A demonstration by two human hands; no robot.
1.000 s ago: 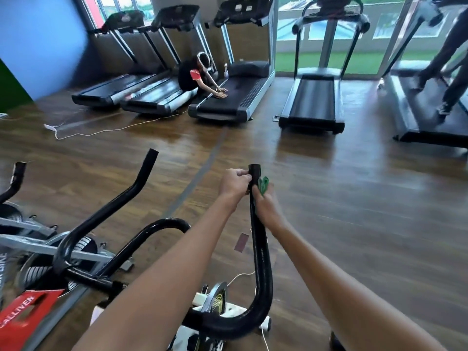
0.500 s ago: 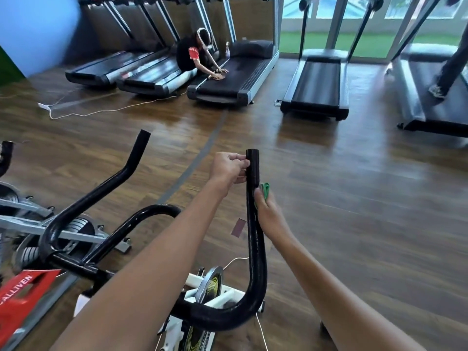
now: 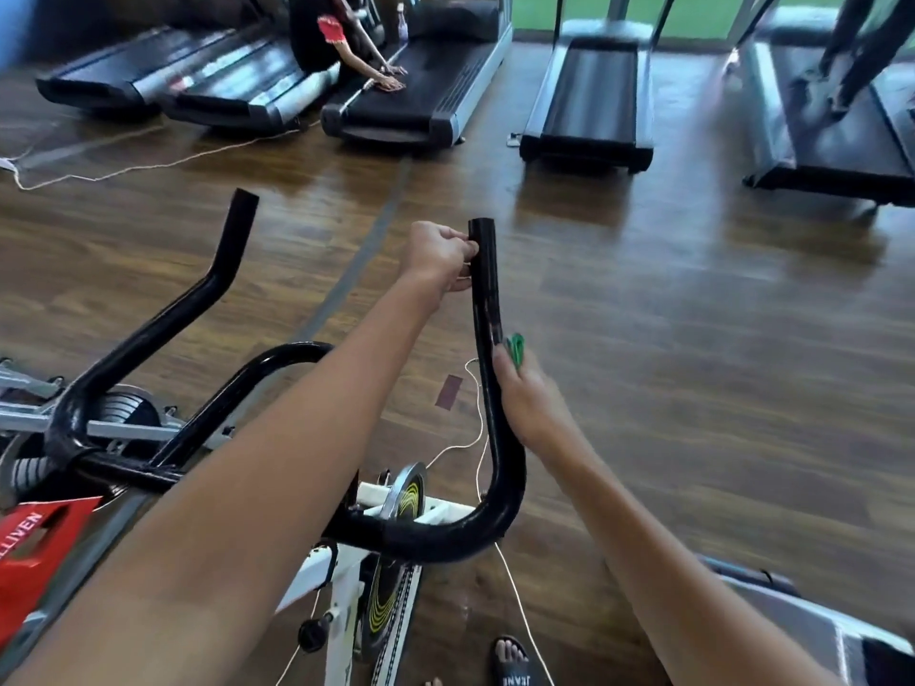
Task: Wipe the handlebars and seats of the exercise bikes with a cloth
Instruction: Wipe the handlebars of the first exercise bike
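A white exercise bike (image 3: 346, 581) stands below me with black curved handlebars. My left hand (image 3: 438, 255) grips the tip of the right handlebar (image 3: 487, 299) near its top end. My right hand (image 3: 525, 393) holds a green cloth (image 3: 516, 348) wrapped against the same bar, about halfway down its straight part. Only a small fold of the cloth shows above my fingers. The left handlebar (image 3: 228, 259) rises free to the left. No seat is in view.
A second bike with a red panel (image 3: 34, 542) stands at the left. Several treadmills (image 3: 584, 106) line the far wall; a person kneels wiping one (image 3: 346, 52), another walks at the far right. White cords (image 3: 148, 165) cross the wooden floor. My sandalled foot (image 3: 512, 665) is below.
My right hand with the green cloth has slid down the right handlebar toward the bend. My left hand stays at the bar's tip. The view has tilted further down.
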